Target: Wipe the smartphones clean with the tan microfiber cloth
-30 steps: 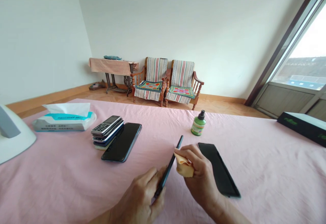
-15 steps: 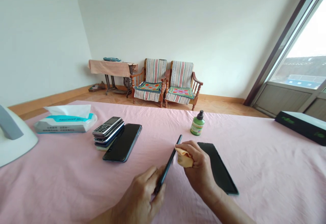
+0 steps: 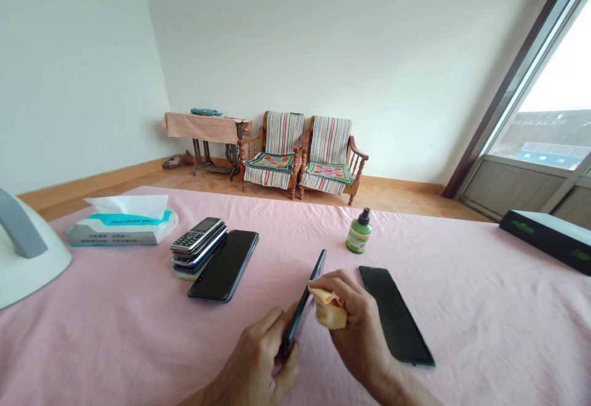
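My left hand [image 3: 258,360] grips the near end of a dark smartphone [image 3: 308,295], held on edge above the pink tablecloth [image 3: 115,320]. My right hand [image 3: 357,326] pinches a small yellow cloth [image 3: 329,311] against the phone's right face. Just right of that hand a second black phone [image 3: 394,313] lies flat, screen up. A small green bottle [image 3: 359,233] with a black cap stands upright behind it.
To the left, another black phone [image 3: 224,265] lies flat beside a stack of several keypad phones [image 3: 198,244]. A tissue pack [image 3: 122,224] sits at far left near a white object [image 3: 23,252]. A dark box [image 3: 549,238] lies at far right. Two chairs stand by the wall.
The held phone and both hands have drawn slightly nearer and lower. The cloth has slid down along the phone's face. The view has tilted a little.
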The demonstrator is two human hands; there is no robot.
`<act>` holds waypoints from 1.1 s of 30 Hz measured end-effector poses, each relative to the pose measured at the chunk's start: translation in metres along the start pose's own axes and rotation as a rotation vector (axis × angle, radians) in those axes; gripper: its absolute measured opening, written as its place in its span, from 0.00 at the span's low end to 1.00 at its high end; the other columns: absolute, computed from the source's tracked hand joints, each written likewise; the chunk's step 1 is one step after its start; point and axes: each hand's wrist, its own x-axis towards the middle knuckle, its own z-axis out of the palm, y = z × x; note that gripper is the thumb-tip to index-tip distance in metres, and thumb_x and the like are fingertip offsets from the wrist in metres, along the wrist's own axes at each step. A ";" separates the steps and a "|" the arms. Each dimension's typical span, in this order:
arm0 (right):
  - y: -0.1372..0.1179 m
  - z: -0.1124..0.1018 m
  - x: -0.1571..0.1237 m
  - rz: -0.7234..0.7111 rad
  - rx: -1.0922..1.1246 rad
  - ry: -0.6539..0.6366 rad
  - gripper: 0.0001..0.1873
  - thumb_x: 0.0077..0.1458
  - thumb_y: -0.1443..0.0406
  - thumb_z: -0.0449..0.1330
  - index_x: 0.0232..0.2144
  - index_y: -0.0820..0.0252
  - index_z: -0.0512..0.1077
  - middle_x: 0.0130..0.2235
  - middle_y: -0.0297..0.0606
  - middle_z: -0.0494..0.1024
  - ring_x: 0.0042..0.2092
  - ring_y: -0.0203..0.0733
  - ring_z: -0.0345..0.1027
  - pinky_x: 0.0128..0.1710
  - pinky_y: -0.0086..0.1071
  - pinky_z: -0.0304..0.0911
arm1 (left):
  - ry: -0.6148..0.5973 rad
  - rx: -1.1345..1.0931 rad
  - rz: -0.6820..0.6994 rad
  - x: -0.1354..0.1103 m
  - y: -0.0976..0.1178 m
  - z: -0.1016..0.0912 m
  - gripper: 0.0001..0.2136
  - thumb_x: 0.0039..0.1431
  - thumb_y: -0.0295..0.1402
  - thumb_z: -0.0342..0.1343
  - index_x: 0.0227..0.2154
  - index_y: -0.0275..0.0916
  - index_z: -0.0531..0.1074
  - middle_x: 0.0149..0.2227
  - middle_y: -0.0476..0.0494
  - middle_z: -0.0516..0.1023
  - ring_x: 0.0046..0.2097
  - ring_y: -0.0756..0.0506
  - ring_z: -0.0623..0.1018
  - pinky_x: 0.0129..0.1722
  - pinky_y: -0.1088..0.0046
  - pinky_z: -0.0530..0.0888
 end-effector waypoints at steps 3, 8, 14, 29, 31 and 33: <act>0.013 -0.007 0.023 0.081 -0.080 0.095 0.16 0.45 0.77 0.54 0.32 0.58 0.76 0.31 0.35 0.74 0.32 0.38 0.69 0.32 0.29 0.62 | 0.016 0.006 0.015 0.000 -0.002 0.002 0.14 0.58 0.24 0.46 0.47 0.39 0.65 0.31 0.48 0.68 0.29 0.48 0.74 0.29 0.76 0.71; 0.045 -0.013 0.055 0.099 -0.159 0.072 0.14 0.45 0.76 0.54 0.30 0.59 0.76 0.32 0.36 0.74 0.34 0.40 0.69 0.35 0.31 0.62 | 0.027 0.005 0.087 -0.002 -0.012 0.008 0.20 0.56 0.24 0.48 0.52 0.39 0.63 0.31 0.48 0.68 0.26 0.49 0.73 0.23 0.79 0.68; 0.031 0.004 0.032 0.048 -0.072 -0.009 0.16 0.46 0.78 0.53 0.31 0.58 0.75 0.32 0.36 0.75 0.35 0.39 0.70 0.35 0.29 0.63 | 0.053 -0.037 0.033 -0.004 -0.017 0.012 0.16 0.54 0.23 0.48 0.46 0.38 0.67 0.29 0.50 0.67 0.23 0.51 0.71 0.21 0.80 0.66; 0.033 0.005 0.037 0.073 -0.052 0.025 0.17 0.47 0.78 0.53 0.34 0.58 0.77 0.33 0.36 0.73 0.35 0.39 0.69 0.35 0.30 0.62 | 0.073 -0.042 -0.070 -0.004 0.002 0.005 0.14 0.55 0.23 0.48 0.44 0.39 0.69 0.32 0.47 0.71 0.29 0.48 0.74 0.29 0.78 0.71; 0.018 0.010 0.019 0.024 0.002 -0.037 0.17 0.49 0.77 0.54 0.36 0.57 0.76 0.34 0.36 0.73 0.35 0.39 0.69 0.34 0.29 0.63 | 0.072 -0.052 -0.088 -0.003 0.002 0.005 0.12 0.56 0.24 0.48 0.41 0.39 0.69 0.31 0.48 0.71 0.28 0.48 0.74 0.29 0.78 0.71; 0.002 0.017 -0.001 -0.035 0.048 -0.066 0.16 0.50 0.77 0.54 0.38 0.57 0.75 0.35 0.37 0.72 0.36 0.39 0.69 0.34 0.29 0.64 | 0.065 -0.082 -0.092 -0.003 0.003 0.004 0.09 0.57 0.24 0.49 0.39 0.40 0.69 0.31 0.48 0.72 0.30 0.47 0.75 0.31 0.76 0.72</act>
